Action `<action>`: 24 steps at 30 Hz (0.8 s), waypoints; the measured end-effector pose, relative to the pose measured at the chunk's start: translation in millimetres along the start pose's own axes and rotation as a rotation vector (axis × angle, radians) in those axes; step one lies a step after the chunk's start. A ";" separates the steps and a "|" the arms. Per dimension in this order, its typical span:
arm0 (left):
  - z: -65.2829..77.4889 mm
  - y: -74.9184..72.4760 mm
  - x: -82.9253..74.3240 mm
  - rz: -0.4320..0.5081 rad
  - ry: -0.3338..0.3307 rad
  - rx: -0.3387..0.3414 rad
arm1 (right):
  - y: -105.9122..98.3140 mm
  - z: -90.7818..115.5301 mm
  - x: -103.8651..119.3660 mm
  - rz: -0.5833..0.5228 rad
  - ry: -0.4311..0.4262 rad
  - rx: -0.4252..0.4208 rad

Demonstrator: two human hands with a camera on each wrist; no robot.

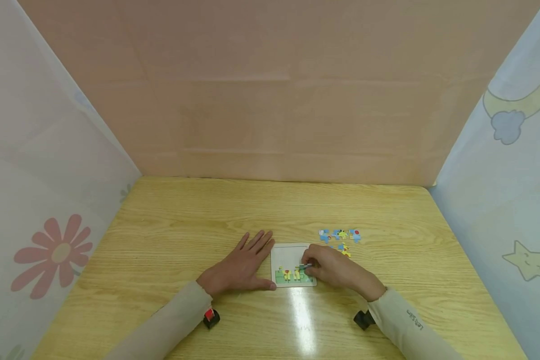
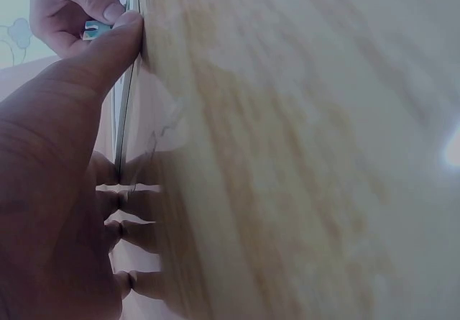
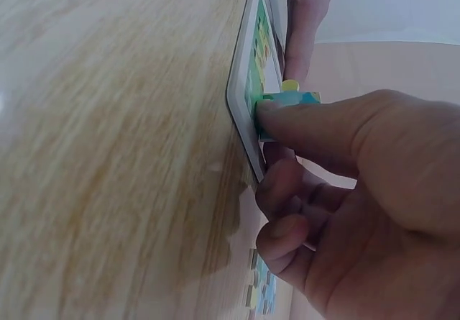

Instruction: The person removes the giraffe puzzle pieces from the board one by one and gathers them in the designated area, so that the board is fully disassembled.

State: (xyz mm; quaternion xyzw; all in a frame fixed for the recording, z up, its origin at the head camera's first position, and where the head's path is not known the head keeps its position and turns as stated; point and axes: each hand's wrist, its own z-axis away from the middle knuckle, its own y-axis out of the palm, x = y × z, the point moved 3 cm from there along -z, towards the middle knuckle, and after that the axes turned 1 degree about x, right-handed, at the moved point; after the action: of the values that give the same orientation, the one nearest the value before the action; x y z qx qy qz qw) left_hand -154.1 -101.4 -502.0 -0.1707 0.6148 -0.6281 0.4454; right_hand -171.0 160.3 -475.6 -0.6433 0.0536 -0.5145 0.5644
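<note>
A white puzzle tray [image 1: 290,253] lies on the table, its lower part filled with joined green and yellow pieces [image 1: 288,276]. My left hand [image 1: 244,264] is spread flat on the table at the tray's left side, thumb at the lower left corner and fingertips by the left edge. Over the tray's right side, my right hand [image 1: 332,266] pinches a puzzle piece [image 3: 291,101] between thumb and fingers. That piece is blue-green with a yellow knob, and it is held tilted close over the tray's green row. Part of it is hidden behind the thumb.
Several loose blue and yellow puzzle pieces [image 1: 340,235] lie beyond the right hand, to the right of the tray. Light glares off the wooden table [image 1: 198,210] in front of the tray. A plain backdrop [image 1: 279,100] and patterned side sheets [image 1: 63,150] enclose the table.
</note>
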 end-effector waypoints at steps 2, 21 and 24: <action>0.3 -0.2 -0.1 0.003 0.001 0.001 | -0.6 0.7 0.1 0.007 -0.005 -0.004; 0.2 0.2 -0.9 0.011 0.004 0.000 | -30.0 28.8 -17.1 -0.104 0.062 -0.131; 0.3 0.1 -0.2 0.012 0.003 -0.001 | -41.6 37.2 -25.5 -0.113 0.109 -0.176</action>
State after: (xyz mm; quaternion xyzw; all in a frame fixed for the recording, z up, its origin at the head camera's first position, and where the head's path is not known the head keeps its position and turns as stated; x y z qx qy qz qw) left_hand -153.7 -101.5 -502.0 -0.1664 0.6167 -0.6253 0.4483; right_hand -177.2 216.7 -452.3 -0.6635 0.0928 -0.5729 0.4723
